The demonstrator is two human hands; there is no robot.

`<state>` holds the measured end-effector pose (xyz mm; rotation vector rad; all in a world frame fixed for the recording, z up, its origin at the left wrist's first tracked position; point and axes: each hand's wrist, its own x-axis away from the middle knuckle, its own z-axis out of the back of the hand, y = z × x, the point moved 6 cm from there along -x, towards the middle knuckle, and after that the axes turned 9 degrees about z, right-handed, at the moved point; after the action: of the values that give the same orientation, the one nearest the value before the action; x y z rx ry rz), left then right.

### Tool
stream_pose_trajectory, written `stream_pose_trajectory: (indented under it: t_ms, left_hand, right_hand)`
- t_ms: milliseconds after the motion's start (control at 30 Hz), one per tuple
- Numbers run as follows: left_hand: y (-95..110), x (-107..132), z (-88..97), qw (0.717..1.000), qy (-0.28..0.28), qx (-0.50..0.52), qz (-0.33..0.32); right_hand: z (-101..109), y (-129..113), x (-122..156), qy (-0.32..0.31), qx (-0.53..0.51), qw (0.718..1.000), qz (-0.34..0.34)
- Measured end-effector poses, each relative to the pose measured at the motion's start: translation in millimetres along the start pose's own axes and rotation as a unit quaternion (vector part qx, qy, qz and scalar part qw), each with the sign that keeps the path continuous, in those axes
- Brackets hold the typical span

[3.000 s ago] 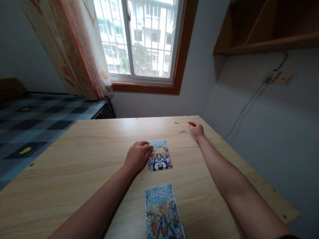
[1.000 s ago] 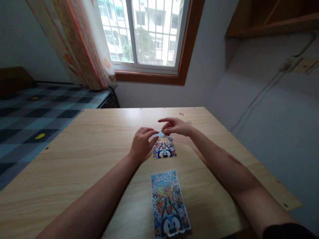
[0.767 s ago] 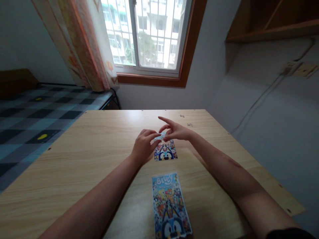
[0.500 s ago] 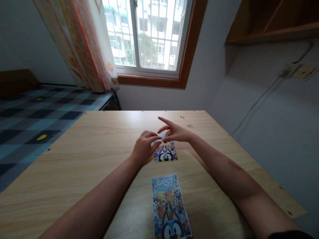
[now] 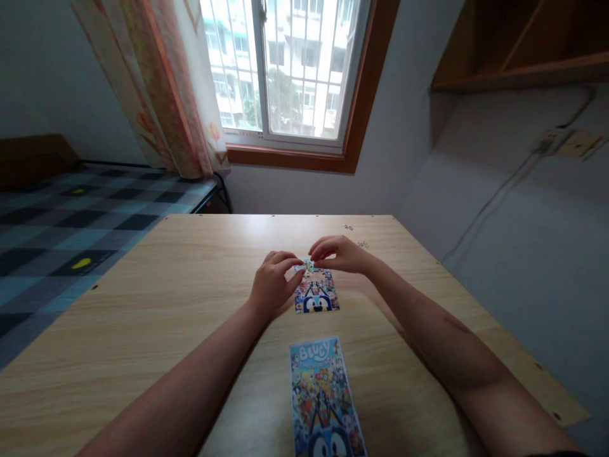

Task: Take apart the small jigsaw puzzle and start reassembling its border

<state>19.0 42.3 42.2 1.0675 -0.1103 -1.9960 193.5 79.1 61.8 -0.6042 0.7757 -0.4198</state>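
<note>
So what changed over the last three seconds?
Right hand came back left from the loose pieces, now pinching a piece at the top edge of the puzzle; its index finger has curled in. Left hand stayed at the puzzle; reference card unmoved.

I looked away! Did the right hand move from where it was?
Yes. The right hand has left the loose pieces and come leftward to the top edge of the puzzle, beside the left hand.
</note>
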Motion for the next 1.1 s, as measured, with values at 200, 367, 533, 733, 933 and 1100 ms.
stream_pose_trajectory:
  t_ms: [200, 367, 533, 733, 933, 1100]
  left_hand:
    - [-0.3, -0.6, 0.2, 1.000, 0.001, 0.005, 0.013]
    - [-2.5, 0.9, -2.3, 1.000, -0.006, -0.008, 0.016]
    - [-14.5, 3.0, -11.5, 0.996, -0.037, -0.055, 0.062]
    - [-18.8, 4.0, -21.0, 0.991, -0.087, -0.084, 0.062]
    - [-18.7, 3.6, -24.1, 0.987, -0.114, -0.091, 0.066]
    - [-16.4, 3.9, -25.6, 0.983, -0.136, -0.113, 0.055]
  right_hand:
    - [-13.9, -16.8, -5.5, -0.058, 0.089, 0.994, 0.027]
    - [-5.1, -9.9, -3.1, -0.067, 0.134, 0.989, 0.002]
    - [5.0, 17.8, 11.4, -0.118, 0.206, 0.969, -0.062]
    - [-1.3, 31.5, 18.2, -0.158, 0.222, 0.958, -0.086]
    - [-7.1, 31.1, 17.0, -0.177, 0.234, 0.951, -0.096]
    - [-12.2, 30.3, 16.3, -0.190, 0.247, 0.945, -0.095]
